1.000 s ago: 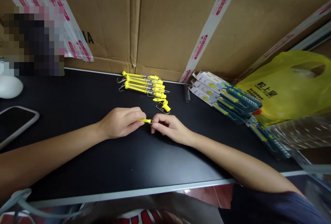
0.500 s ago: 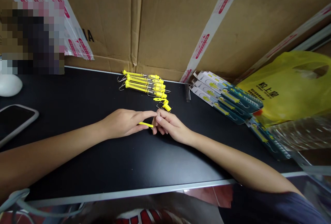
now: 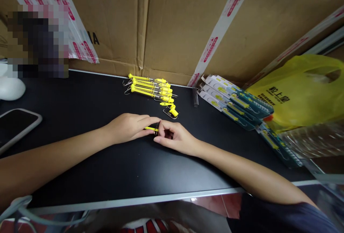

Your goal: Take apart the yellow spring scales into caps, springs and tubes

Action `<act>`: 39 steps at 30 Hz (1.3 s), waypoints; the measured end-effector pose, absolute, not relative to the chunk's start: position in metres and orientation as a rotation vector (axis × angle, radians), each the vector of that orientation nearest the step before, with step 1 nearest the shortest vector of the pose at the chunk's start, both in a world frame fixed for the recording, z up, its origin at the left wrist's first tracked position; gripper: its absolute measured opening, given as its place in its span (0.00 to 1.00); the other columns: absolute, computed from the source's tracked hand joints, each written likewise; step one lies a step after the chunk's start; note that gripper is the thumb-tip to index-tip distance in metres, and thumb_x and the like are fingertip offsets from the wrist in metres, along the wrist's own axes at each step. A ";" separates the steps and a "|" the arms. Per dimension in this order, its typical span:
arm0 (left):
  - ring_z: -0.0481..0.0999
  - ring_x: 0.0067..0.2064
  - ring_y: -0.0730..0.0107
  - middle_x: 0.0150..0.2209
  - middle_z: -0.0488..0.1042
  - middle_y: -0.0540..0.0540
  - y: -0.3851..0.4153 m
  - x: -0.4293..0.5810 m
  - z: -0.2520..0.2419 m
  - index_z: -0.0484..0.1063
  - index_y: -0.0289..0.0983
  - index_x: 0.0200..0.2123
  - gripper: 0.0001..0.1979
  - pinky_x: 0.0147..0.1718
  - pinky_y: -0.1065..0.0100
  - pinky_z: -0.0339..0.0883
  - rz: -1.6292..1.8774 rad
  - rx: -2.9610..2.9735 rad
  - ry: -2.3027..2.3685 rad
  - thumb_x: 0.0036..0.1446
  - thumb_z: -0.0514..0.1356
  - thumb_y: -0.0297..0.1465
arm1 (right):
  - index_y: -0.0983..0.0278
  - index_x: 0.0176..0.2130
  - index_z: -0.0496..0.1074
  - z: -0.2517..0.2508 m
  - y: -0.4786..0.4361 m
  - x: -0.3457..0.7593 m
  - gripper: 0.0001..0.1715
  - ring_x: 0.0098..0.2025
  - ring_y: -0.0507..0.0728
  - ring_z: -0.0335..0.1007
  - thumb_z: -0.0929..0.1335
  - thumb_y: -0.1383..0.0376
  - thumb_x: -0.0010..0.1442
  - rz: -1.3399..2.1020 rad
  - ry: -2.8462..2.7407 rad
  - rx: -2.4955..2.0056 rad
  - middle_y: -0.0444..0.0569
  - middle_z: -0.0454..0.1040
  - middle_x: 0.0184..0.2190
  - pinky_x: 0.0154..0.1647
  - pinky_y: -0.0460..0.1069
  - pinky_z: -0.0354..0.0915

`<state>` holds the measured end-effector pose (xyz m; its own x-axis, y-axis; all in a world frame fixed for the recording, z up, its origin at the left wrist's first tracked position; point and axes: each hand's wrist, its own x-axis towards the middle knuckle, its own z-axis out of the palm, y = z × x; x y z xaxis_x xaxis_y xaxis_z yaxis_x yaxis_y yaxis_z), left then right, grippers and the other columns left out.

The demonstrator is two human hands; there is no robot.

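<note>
My left hand and my right hand meet at the middle of the black table. Both pinch a thin yellow rod that runs between their fingertips; only a short stretch of it shows. Behind them lie a row of yellow spring scales with metal hooks and a few loose yellow parts beside a metal hook. What my right fingers hold beyond the rod's end is hidden.
Several teal-and-white packaged scales fan out at the right, next to a yellow plastic bag and clear bags. A phone and a white object lie at the left. Cardboard boxes wall the back.
My right hand has curled and closed further over the rod's end, sliding slightly left toward my left hand. The rod shows less than before.
</note>
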<state>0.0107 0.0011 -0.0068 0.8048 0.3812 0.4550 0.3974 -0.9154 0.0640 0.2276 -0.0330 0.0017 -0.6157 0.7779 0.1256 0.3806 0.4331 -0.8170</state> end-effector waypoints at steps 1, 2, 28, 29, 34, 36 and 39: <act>0.77 0.37 0.74 0.39 0.76 0.47 0.001 0.011 -0.007 0.65 0.37 0.51 0.16 0.33 0.75 0.66 -0.741 -2.934 -0.622 0.64 0.50 0.36 | 0.63 0.24 0.58 0.001 -0.033 0.227 0.20 0.22 0.46 0.49 0.67 0.54 0.57 1.025 -2.188 -1.004 0.38 0.56 0.20 0.23 0.43 0.50; 0.77 0.36 0.74 0.38 0.76 0.48 0.001 0.011 -0.007 0.66 0.37 0.49 0.15 0.33 0.75 0.66 -0.742 -2.908 -0.602 0.64 0.50 0.36 | 0.63 0.23 0.59 0.001 -0.034 0.226 0.21 0.22 0.46 0.49 0.68 0.54 0.56 0.970 -2.185 -1.037 0.38 0.56 0.20 0.23 0.43 0.49; 0.78 0.32 0.74 0.33 0.77 0.51 -0.003 0.014 -0.003 0.59 0.39 0.56 0.19 0.25 0.76 0.62 -0.594 -2.859 -0.740 0.64 0.49 0.39 | 0.64 0.31 0.74 0.000 -0.035 0.228 0.15 0.27 0.49 0.63 0.65 0.57 0.61 0.806 -2.329 -1.148 0.44 0.71 0.26 0.29 0.44 0.56; 0.77 0.31 0.74 0.32 0.77 0.51 -0.004 0.015 -0.003 0.60 0.39 0.55 0.18 0.24 0.76 0.61 -0.583 -2.854 -0.743 0.64 0.49 0.38 | 0.64 0.31 0.74 -0.002 -0.035 0.228 0.15 0.26 0.48 0.62 0.65 0.56 0.61 0.809 -2.310 -1.162 0.43 0.70 0.25 0.28 0.44 0.55; 0.75 0.25 0.74 0.25 0.74 0.53 -0.007 0.017 -0.001 0.62 0.37 0.53 0.17 0.19 0.75 0.58 -0.573 -2.742 -0.700 0.65 0.48 0.38 | 0.64 0.29 0.74 -0.005 -0.036 0.226 0.15 0.25 0.47 0.61 0.66 0.56 0.60 0.812 -2.265 -1.191 0.42 0.68 0.24 0.27 0.43 0.53; 0.75 0.24 0.74 0.24 0.73 0.53 -0.008 0.018 0.000 0.62 0.36 0.53 0.17 0.19 0.75 0.58 -0.561 -2.712 -0.686 0.65 0.48 0.38 | 0.64 0.29 0.73 -0.005 -0.037 0.227 0.15 0.25 0.47 0.60 0.66 0.57 0.60 0.810 -2.270 -1.196 0.42 0.68 0.24 0.27 0.43 0.53; 0.74 0.24 0.74 0.24 0.74 0.54 -0.009 0.018 -0.001 0.62 0.36 0.52 0.16 0.18 0.75 0.58 -0.575 -2.676 -0.666 0.65 0.48 0.37 | 0.64 0.29 0.73 -0.004 -0.037 0.227 0.14 0.26 0.47 0.60 0.66 0.58 0.60 0.816 -2.284 -1.191 0.42 0.68 0.25 0.27 0.43 0.54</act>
